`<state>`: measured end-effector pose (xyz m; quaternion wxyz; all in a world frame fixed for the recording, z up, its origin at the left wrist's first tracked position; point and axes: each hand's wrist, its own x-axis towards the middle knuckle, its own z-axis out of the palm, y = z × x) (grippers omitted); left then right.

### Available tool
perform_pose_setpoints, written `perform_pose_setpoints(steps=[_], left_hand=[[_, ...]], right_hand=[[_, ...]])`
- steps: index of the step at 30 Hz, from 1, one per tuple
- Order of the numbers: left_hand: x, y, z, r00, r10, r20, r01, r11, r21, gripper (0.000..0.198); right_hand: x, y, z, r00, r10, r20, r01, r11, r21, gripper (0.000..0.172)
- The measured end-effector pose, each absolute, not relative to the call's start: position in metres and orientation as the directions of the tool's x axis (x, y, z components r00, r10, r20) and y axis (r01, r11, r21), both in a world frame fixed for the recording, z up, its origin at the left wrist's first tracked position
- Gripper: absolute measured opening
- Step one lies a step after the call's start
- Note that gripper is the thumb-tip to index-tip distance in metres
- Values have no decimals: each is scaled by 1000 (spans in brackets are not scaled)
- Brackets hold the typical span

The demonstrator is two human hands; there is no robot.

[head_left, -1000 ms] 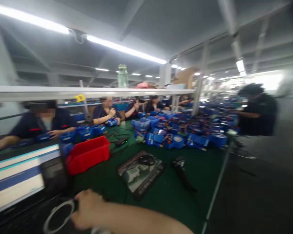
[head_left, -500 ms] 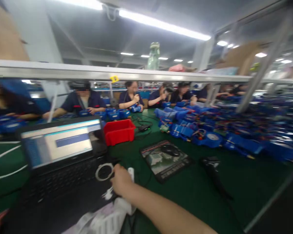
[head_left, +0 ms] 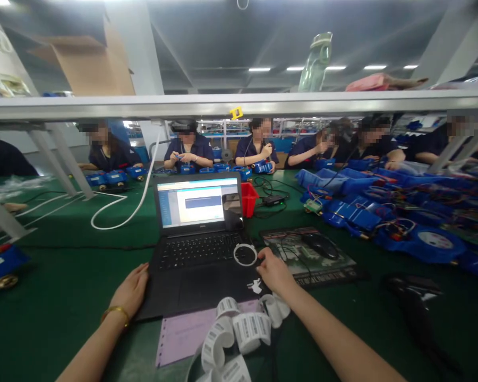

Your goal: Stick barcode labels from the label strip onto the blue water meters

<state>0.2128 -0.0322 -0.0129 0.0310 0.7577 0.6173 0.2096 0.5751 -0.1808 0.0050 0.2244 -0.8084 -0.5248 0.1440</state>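
Observation:
An unfolded black laptop (head_left: 201,265) with a lit screen stands in front of me. My left hand (head_left: 131,289), a gold bracelet at its wrist, grips the laptop's left edge with fingers together. At the right edge, my right hand (head_left: 274,270) is closed on the laptop's side, beside a white ring (head_left: 245,254) lying on the keyboard. Small white scraps (head_left: 255,287) rest near the right palm rest. A curling strip of barcode labels (head_left: 252,330) lies before the laptop, over a pink sheet (head_left: 185,334). Both hands' fingertips are partly hidden.
A mouse pad (head_left: 342,265) with a black mouse (head_left: 321,245) lies right of the laptop. Further right are a black handheld scanner (head_left: 412,302) and many blue housings (head_left: 354,209). Behind the laptop stands a red bin (head_left: 249,199). A shelf (head_left: 183,109) crosses above; co-workers sit opposite.
My view has turned left. The laptop now sits squarer to me and covers much of the red bin. My left hand has come fully into view at its left edge.

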Motion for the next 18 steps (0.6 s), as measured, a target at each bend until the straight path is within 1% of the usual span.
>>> perform_pose_setpoints(steps=[6, 8, 10, 12, 15, 18], left_hand=[[233, -16, -1, 184, 974, 135, 891, -223, 395, 49], [238, -15, -2, 194, 974, 118, 881, -226, 415, 43], [241, -17, -4, 202, 972, 122, 871, -235, 431, 34], [240, -14, -7, 205, 970, 132, 867, -243, 436, 30], [225, 3, -7, 140, 976, 167, 892, -197, 406, 34], [193, 32, -1, -8, 982, 188, 937, -58, 344, 40]], right_hand=[[581, -173, 6, 461, 887, 35, 793, -394, -465, 28], [583, -172, 5, 467, 883, 39, 796, -401, -453, 27], [584, -172, 3, 466, 884, 33, 800, -405, -442, 25], [583, -171, 1, 461, 887, 22, 804, -408, -432, 22], [585, -169, -6, 452, 892, 20, 812, -402, -422, 20], [594, -170, -22, 466, 884, 30, 808, -411, -422, 20]])
